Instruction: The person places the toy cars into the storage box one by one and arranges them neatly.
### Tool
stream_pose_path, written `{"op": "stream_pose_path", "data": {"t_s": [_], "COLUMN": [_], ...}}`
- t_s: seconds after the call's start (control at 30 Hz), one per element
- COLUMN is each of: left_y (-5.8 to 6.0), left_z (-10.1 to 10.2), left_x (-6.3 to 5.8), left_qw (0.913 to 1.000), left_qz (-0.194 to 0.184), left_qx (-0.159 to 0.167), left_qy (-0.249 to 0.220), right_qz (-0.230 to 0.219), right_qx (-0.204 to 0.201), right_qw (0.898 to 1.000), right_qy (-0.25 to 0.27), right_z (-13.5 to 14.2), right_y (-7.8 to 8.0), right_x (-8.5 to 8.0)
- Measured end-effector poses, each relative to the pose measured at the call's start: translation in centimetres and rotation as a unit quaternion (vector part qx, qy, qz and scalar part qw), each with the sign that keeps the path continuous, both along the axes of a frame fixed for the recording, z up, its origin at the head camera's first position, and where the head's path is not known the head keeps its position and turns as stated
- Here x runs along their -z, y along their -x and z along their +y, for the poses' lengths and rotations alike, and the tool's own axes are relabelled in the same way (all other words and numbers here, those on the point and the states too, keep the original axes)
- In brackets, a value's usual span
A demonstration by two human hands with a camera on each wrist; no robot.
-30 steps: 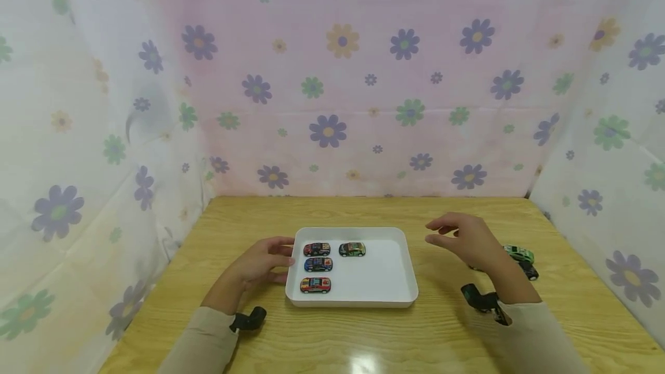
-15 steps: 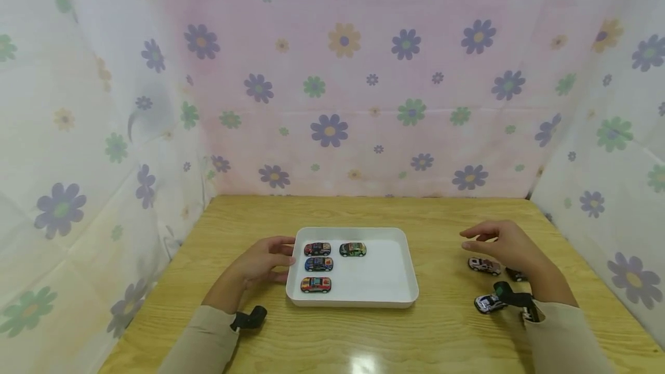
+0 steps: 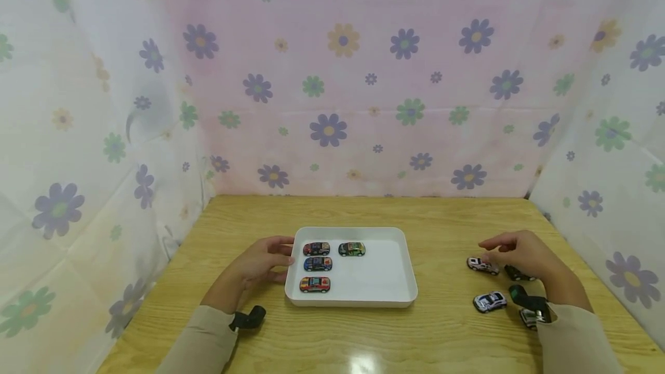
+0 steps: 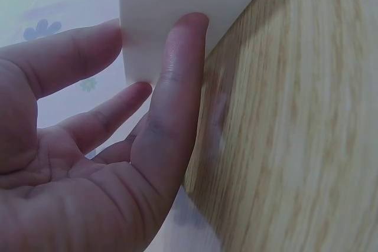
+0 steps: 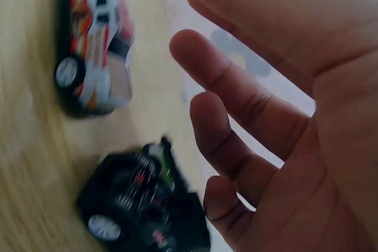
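Left forearm (image 3: 194,339): sleeved, angled inward from the lower left, bare skin showing at the left wrist (image 3: 223,296). Left hand (image 3: 265,261): directed toward the person's right, left thumb (image 4: 174,81) extended, left fingers (image 4: 88,51) separated from it. Right forearm (image 3: 579,336): sleeved, angled inward from the lower right. Right hand (image 3: 525,253): back uppermost, fingertips toward the person's left, right fingers (image 5: 254,101) loosely bent, tips apart
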State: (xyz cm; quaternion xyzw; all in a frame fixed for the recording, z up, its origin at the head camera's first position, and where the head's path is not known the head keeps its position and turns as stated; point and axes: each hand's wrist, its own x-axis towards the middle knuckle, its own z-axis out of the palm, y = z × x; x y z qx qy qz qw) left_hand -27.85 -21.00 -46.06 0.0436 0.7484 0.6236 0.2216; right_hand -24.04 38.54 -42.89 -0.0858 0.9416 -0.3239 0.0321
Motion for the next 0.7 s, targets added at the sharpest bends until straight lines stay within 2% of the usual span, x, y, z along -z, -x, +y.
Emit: {"op": "stream_pose_path", "data": {"t_s": [0.4, 0.7], "left_y": [0.1, 0.1], "left_z": [0.0, 0.1], "left_x": [-0.1, -0.2], "left_qw": [1.0, 1.0], "left_qz": [-0.001, -0.002], "left_qx": [0.001, -0.003], "left_qy": [0.007, 0.002], "right_qz": [-0.023, -0.034], "right_qx": [-0.018, -0.019], "right_qw": [0.999, 0.999], "right_qy": [-0.019, -0.004], "right_z": [0.9, 0.9], "right_y": [0.3, 0.5], "right_x": [1.3, 1.9]}}
